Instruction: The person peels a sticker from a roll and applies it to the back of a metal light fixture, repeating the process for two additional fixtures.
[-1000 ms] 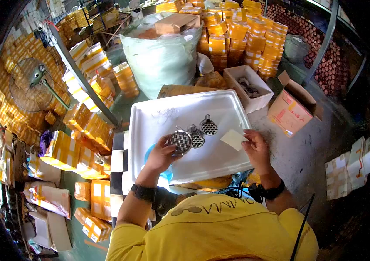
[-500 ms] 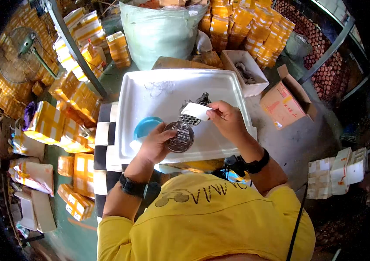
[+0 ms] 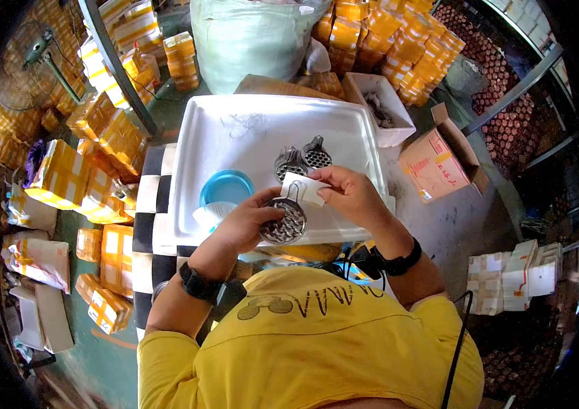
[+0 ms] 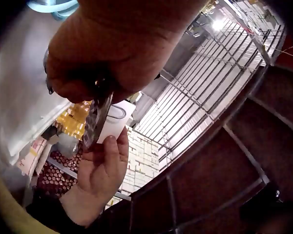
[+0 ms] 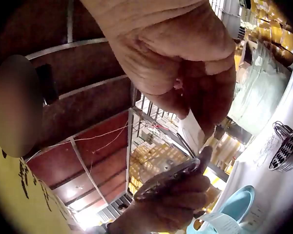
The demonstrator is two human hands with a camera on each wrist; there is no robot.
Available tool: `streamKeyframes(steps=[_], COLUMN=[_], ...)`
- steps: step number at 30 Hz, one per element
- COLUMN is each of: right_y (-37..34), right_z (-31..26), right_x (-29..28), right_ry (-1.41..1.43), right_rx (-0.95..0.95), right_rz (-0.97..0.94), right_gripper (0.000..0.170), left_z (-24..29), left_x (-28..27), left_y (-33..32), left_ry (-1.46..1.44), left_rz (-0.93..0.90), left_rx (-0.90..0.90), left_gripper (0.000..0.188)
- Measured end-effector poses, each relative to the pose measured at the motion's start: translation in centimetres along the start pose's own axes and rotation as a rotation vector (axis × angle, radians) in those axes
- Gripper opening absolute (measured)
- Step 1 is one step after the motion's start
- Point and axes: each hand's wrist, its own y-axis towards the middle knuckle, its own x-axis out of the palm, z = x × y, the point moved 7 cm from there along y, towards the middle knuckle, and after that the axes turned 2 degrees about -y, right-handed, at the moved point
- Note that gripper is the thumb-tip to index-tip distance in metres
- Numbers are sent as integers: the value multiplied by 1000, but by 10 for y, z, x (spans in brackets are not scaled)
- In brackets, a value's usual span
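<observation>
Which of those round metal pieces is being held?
The piece nearest the yellow shirt: the left hand's grip holds it, while the others lie on the white tray.

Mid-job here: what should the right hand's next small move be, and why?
Probably slide the white card slightly along the wire loop toward the round metal piece. The right hand pinches the card's edge, the left hand grips the metal piece, and the loop shows across the card's face; whether it passes through the card is unclear.
</observation>
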Motion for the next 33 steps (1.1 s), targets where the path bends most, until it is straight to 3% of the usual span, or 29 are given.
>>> streamKeyframes(steps=[18, 24, 27, 28, 31, 33], right_y=[-3, -7, 1, 1, 5, 5], right_z=[-6, -21, -39, -64, -74, -78], right_x=[6, 9, -18, -18, -1, 9], right_ry=[-53, 258, -173, -485, -697, -656], right_rx=[27, -194, -330, -501, -619, -694], right_rz=[-105, -275, -102, -51, -278, -322], right_gripper=[29, 36, 35, 37, 42, 35], left_z=[0, 4, 7, 7, 5, 5], left_x=[-5, -6, -4, -2, 2, 2], left_y=[-1, -1, -4, -5, -5, -3], left_ry=[-29, -23, 43, 72, 62, 70], left_rz=[-4, -14, -20, -24, -40, -53], left_rx=[13, 38, 7, -14, -42, -32], left_gripper=[31, 28, 27, 27, 28, 28])
